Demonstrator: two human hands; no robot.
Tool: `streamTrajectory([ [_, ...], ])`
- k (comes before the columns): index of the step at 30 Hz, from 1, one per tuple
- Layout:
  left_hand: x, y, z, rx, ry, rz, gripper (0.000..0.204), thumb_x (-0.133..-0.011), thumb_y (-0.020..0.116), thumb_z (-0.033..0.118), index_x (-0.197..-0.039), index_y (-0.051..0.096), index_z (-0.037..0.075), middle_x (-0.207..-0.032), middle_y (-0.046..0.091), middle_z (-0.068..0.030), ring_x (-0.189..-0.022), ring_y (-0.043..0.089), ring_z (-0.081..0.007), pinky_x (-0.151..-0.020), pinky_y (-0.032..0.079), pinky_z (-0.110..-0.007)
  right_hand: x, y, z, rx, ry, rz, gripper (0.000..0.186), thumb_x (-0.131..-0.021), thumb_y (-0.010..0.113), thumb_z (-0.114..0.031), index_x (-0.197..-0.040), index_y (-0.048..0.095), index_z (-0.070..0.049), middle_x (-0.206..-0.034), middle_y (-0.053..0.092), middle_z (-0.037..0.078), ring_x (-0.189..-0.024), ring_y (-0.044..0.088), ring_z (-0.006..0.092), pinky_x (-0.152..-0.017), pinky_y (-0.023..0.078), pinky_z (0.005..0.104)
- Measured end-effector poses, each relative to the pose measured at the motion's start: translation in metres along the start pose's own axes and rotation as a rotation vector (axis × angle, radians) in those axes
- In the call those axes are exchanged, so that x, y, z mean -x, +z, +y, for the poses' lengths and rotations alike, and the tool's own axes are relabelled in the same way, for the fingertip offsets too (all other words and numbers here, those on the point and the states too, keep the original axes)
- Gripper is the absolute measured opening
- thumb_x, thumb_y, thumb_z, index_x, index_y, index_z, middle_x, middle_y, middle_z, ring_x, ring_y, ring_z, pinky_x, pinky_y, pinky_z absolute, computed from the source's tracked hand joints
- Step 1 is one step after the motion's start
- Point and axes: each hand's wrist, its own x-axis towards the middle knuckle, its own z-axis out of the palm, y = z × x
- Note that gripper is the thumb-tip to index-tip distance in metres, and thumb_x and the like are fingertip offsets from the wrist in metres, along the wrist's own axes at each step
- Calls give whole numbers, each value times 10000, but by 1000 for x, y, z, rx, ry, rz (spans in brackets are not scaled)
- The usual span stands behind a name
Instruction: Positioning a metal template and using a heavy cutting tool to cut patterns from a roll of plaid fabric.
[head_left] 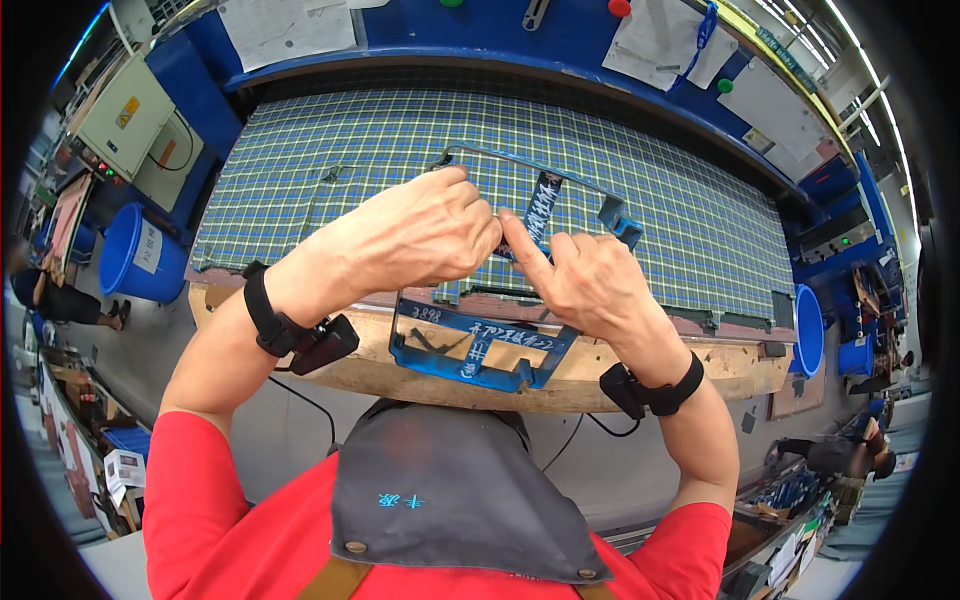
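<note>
A thin blue metal frame (455, 321) with white handwriting on its bars is under both my hands. Its far side lies over a plaid cloth, and its near side reaches past the table's front edge. Above the frame's middle, my left hand (430, 225) is closed with curled fingers; what they hold is hidden. My right hand (595, 285) stretches its index finger toward the left knuckles, while the other fingers curl in. A small dark piece shows between the two hands, too little to name. A dark crossbar (545, 200) of the frame stands out beyond them.
Green-blue plaid cloth (300, 145) covers the wooden-edged worktable (660, 368). A blue wall panel with pinned papers (290, 30) rises behind. Blue bins (125, 250) stand at both sides. A control box (125, 110) sits at left. Other people appear at the far left and right.
</note>
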Motion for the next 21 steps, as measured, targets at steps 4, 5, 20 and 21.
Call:
streamTrajectory([
  [4, -20, -7, -10, 151, 16, 193, 226, -825, 687, 36, -1042, 691, -30, -838, 648, -78, -822, 660, -237, -856, 559, -369, 14, 0, 9, -19, 104, 96, 532, -932, 630, -160, -1457, 605, -79, -612, 495, 5, -494, 541, 145, -429, 451, 320],
  [5, -23, -12, -13, 152, 8, 183, 226, -825, 687, 36, -1042, 691, -30, -838, 648, -78, -822, 660, -237, -856, 559, -369, 19, 0, 14, -30, 98, 100, 532, -932, 630, -160, -1457, 605, -79, -612, 495, 5, -494, 541, 145, -429, 451, 320],
  [20, 66, 117, 132, 714, -746, -151, 776, -904, 743, 298, -1536, 437, -35, -1650, 383, -201, -1550, 324, -375, -1284, 260, -513, 102, 100, 66, -525, 1261, -215, 531, -1055, 576, -319, -1472, 536, 9, -882, 720, 308, -927, 714, 487, -841, 516, 555],
  [21, 64, 117, 136, 726, -747, -162, 780, -890, 751, 301, -1525, 449, -37, -1644, 392, -199, -1545, 332, -381, -1279, 266, -519, 110, 107, 67, -525, 1261, -238, 531, -1055, 576, -319, -1472, 536, 9, -882, 720, 308, -927, 714, 487, -841, 516, 555],
])
